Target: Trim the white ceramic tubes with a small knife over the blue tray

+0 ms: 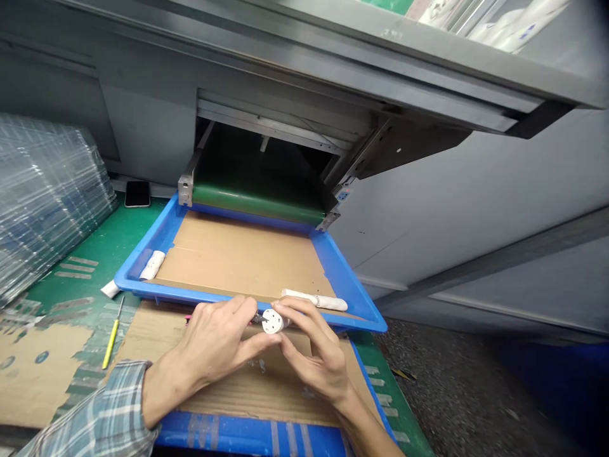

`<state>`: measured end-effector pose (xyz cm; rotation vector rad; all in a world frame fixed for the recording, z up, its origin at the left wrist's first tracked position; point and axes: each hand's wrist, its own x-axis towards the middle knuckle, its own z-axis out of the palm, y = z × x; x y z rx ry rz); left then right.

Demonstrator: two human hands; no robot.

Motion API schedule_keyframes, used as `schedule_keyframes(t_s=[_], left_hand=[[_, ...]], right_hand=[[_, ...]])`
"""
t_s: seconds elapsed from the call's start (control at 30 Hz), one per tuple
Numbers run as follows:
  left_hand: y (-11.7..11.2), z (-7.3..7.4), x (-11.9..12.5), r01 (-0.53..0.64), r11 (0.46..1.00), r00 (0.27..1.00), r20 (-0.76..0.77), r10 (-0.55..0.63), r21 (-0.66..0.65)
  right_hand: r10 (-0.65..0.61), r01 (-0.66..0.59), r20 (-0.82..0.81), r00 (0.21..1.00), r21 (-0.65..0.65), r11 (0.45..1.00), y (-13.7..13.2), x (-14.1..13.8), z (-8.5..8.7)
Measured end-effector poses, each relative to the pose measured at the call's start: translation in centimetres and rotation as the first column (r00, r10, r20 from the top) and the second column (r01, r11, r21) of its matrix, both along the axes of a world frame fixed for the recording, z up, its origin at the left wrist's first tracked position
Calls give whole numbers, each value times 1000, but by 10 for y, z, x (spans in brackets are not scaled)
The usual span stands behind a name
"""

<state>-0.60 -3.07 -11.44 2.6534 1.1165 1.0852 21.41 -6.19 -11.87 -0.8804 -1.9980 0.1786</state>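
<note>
My right hand (316,352) pinches a small white round part (273,322) between thumb and fingers. Its flat face, marked with several small dark holes or slots, is turned up toward me. My left hand (214,336) is closed around a slim tool with a dark metal tip (258,318). That tip touches or nearly touches the left edge of the white face, and my left thumb reaches the part's lower edge. A bit of pink-red handle shows behind the left hand; most of the tool is hidden by the fingers, so its kind is unclear.
A blue tray (349,279) lined with cardboard sits beyond my hands, under a green conveyor belt (257,200). White rolls (332,303) lie inside it. On the left are a yellow-handled screwdriver (111,343), a phone (137,194) and stacked clear plastic trays (47,190).
</note>
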Motion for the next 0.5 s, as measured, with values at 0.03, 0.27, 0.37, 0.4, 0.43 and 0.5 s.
schedule_keyframes(t_s=[0.03,0.27,0.37,0.4,0.43,0.5], left_hand=[[0,0,0,-2,1000,1000,-2,2,5],[-2,0,3,-14,999,1000,-6,15,51],[-3,-1,4,-25,997,999,-20,27,72],[-3,-2,4,-26,997,999,-25,28,78],[-3,-2,4,-26,997,999,-28,28,79],[-4,-2,4,-21,998,999,-27,23,67]], right_hand=[[-12,12,3,1000,6,1000,0,0,-1],[-73,73,8,997,59,996,-1,-2,-6],[-92,91,8,996,85,992,-1,-3,-7],[-99,98,8,995,90,991,-1,-3,-7],[-107,106,8,994,93,990,-1,-3,-7],[-121,120,6,993,99,988,-2,-3,-7]])
